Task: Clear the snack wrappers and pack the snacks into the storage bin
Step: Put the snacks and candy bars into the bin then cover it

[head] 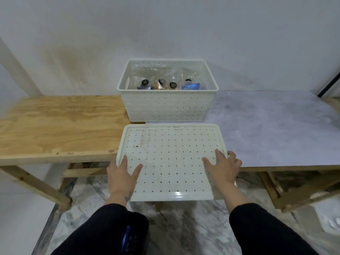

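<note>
A white perforated storage bin (168, 107) stands at the back of the table, open on top. Inside it lie several clear snack bags (161, 83) with dark round labels and a blue packet (191, 87). In front of the bin is its white perforated lid (171, 159), flat side up, its near edge jutting past the table's front. My left hand (122, 173) grips the lid's left edge with fingers spread on top. My right hand (223, 167) holds the lid's right edge the same way.
The bin straddles a bare plywood tabletop (55, 129) on the left and a grey marbled tabletop (272, 129) on the right. A white wall rises right behind the bin. Marble floor and wooden table legs (36, 184) lie below.
</note>
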{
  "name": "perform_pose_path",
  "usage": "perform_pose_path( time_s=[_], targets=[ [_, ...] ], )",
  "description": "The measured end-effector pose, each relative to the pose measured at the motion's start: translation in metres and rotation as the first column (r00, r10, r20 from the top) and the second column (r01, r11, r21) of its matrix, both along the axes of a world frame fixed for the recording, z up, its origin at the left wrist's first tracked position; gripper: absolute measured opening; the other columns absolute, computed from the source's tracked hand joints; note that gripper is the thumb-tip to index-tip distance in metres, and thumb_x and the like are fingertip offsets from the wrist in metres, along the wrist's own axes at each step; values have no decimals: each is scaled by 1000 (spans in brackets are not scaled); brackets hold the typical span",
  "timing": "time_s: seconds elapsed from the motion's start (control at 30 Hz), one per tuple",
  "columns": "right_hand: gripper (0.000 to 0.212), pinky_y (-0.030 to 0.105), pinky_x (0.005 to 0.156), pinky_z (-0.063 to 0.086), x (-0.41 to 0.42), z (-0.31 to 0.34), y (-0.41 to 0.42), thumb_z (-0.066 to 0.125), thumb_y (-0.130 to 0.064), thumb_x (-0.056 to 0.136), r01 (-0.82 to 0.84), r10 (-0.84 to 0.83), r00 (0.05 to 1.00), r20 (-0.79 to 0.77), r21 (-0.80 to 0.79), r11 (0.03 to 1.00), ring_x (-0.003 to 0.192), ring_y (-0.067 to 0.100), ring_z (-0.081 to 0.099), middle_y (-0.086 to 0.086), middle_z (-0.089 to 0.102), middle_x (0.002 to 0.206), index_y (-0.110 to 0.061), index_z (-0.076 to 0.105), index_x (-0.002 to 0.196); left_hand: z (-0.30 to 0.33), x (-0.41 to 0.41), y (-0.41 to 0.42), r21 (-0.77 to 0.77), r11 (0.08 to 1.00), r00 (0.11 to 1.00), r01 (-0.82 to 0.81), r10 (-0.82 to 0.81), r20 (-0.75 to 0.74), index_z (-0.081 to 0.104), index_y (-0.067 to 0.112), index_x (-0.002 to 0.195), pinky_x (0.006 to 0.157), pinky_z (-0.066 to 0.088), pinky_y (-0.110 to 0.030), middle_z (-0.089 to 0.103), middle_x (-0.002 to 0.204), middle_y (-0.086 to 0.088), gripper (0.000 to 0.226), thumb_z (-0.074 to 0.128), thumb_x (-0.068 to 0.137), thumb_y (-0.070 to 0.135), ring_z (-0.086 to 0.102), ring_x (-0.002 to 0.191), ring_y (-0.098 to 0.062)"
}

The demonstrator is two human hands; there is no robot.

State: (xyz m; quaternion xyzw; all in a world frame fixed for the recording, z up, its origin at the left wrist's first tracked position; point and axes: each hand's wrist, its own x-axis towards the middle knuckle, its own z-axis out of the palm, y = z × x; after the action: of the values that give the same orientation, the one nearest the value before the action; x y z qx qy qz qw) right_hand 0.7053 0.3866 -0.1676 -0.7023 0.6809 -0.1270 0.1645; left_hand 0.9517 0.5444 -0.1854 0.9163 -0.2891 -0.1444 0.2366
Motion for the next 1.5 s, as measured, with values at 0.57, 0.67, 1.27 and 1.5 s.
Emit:
perform_pose_path(
  time_s=[0.57, 0.67, 1.27, 1.5],
  targets=[
    [61, 44, 106, 32, 45, 131, -51, 53, -61, 80, -8, 81, 965, 250, -279, 960, 125, 30, 21, 12, 31, 138, -24, 52, 128, 138, 51, -51, -359, 932, 982, 56, 12, 186, 33, 21, 147, 108, 37, -48, 33, 142, -12, 78, 48, 84, 65, 32, 132, -32],
    [56, 45, 105, 33, 59, 146, -80, 51, -60, 79, -36, 95, 969, 229, -248, 968, 122, 30, 24, 12, 35, 135, -21, 56, 120, 151, 70, -81, -306, 949, 969, 73, 5, 248, 36, 22, 145, 107, 38, -49, 36, 142, -14, 77, 44, 84, 68, 33, 132, -33],
    [60, 43, 98, 35, 142, 148, -284, 44, -63, 82, -174, 174, 985, -23, -31, 984, 121, 34, 32, 12, 42, 131, -26, 52, 128, 144, 165, -281, 86, 994, 922, 66, -94, 377, 59, 20, 114, 96, 42, -45, 47, 135, -14, 65, 35, 82, 71, 45, 122, -32],
    [69, 42, 100, 39, 158, 139, -292, 42, -65, 84, -164, 163, 986, -21, -33, 986, 125, 35, 37, 16, 36, 138, -24, 43, 139, 134, 183, -284, 11, 998, 933, 66, -66, 353, 63, 9, 106, 97, 44, -43, 50, 134, -16, 66, 36, 86, 66, 41, 128, -30]
  ],
)
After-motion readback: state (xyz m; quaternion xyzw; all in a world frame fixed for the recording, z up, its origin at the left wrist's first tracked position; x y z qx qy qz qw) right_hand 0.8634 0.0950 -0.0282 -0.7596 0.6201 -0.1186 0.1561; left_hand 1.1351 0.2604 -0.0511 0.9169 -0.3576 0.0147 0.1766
